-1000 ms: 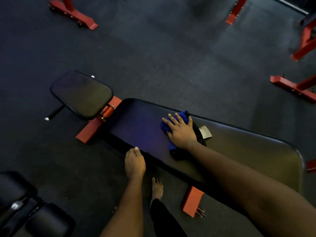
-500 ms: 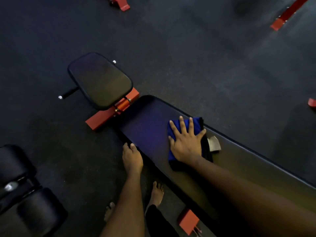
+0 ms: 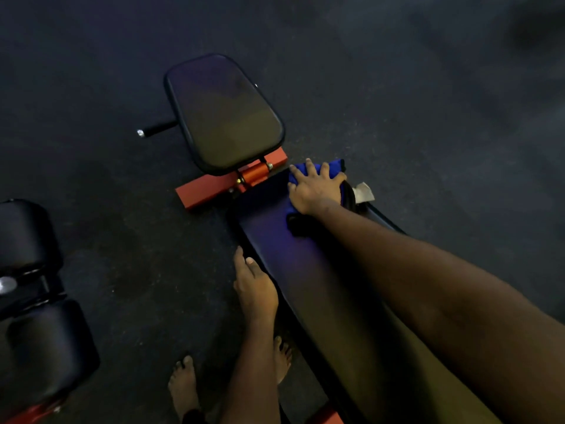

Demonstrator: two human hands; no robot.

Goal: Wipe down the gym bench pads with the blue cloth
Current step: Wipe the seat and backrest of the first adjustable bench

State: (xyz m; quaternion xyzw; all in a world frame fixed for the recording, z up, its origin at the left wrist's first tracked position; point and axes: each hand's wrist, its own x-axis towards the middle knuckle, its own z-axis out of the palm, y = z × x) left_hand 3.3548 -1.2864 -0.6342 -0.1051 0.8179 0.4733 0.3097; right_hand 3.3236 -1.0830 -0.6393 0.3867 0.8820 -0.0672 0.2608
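Blue cloth (image 3: 336, 167): a folded rag lying on the long back pad (image 3: 305, 286), at the end nearest the seat pad (image 3: 223, 114) and close to the far edge. The hand covers most of it.
Right hand (image 3: 316, 191): laid flat on the cloth with fingers straight and spread, pressing it onto the upholstery. Nothing is gripped.
Left hand (image 3: 255, 289): rests against the near edge of the long pad, fingers extended and close together, holding nothing.
Bench: black upholstery on an orange-red frame (image 3: 208, 188). The hinge bracket sits in the gap between the two pads.
Progress (judged): wiping is under way on the long pad, with the cloth at its seat-side end. In this dim light no streaks or wet sheen separate cleaned from uncleaned surface, so how much of the pad is finished cannot be told. The seat pad carries no cloth and probably remains to be done.
Writing: a pale tag (image 3: 363, 191) projects beside the heel of the right hand at the pad's far edge, but no print on it can be read. No brand or lettering shows on pads or frame.
Surroundings: dark floor (image 3: 397, 87); other black pads (image 3: 39, 341) at the left edge; bare feet (image 3: 183, 384) beside the bench.
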